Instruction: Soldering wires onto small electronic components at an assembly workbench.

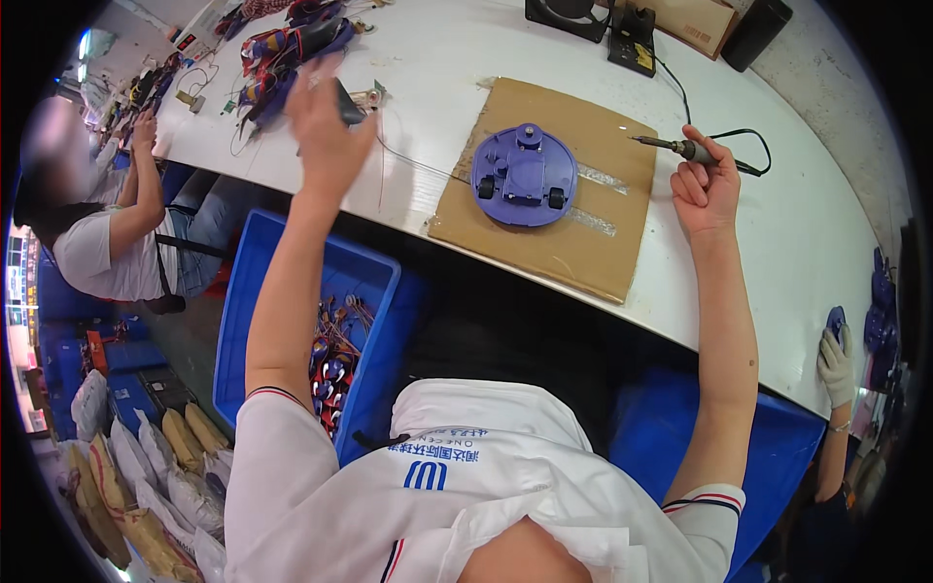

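Note:
My right hand is closed around the handle of a soldering iron, its metal tip pointing left over the cardboard. My left hand reaches over the far left of the table, slightly blurred, thumb and fingers apart. A black piece shows between thumb and fingers; whether they touch it I cannot tell. Between my hands, a round purple plastic base with small black wheels lies on a cardboard sheet. A thin wire runs from near my left hand towards the base.
Red, blue and black toy parts lie beyond my left hand. An iron stand and a black fan stand at the back. A blue bin holds wired parts below the table. A co-worker sits left; another person's gloved hand is at right.

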Available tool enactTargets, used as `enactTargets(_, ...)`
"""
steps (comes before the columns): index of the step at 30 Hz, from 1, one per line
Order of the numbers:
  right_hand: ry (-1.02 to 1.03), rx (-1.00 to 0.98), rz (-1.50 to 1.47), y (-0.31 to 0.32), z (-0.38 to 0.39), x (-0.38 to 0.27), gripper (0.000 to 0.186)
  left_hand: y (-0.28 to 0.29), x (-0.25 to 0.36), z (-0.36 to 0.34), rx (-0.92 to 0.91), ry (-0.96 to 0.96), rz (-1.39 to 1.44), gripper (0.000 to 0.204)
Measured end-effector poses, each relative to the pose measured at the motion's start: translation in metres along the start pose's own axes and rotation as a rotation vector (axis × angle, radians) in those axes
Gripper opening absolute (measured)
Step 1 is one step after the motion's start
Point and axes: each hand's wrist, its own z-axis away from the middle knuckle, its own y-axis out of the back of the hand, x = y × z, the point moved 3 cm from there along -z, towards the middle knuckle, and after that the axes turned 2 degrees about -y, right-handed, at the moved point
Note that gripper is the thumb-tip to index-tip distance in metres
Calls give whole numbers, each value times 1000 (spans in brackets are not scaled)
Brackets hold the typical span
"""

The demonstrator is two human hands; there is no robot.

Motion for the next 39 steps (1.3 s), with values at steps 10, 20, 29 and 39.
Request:
enactTargets(10, -18, -148, -9, -7, 5, -6, 30, 27, 9, 2, -160, 23, 523, 29)
enactTargets(20, -44, -147, 102, -59, 18, 26, 29, 7, 59, 33, -369, -147, 673, 15)
enactTargets(29, 113, -124, 374, -57, 48, 53, 28, 6, 64, 42, -591, -45, 488, 14)
enactTargets(39, 145, -101, 501, -64, 58, 63, 27, 38, 126, 61, -337, 329, 813, 14)
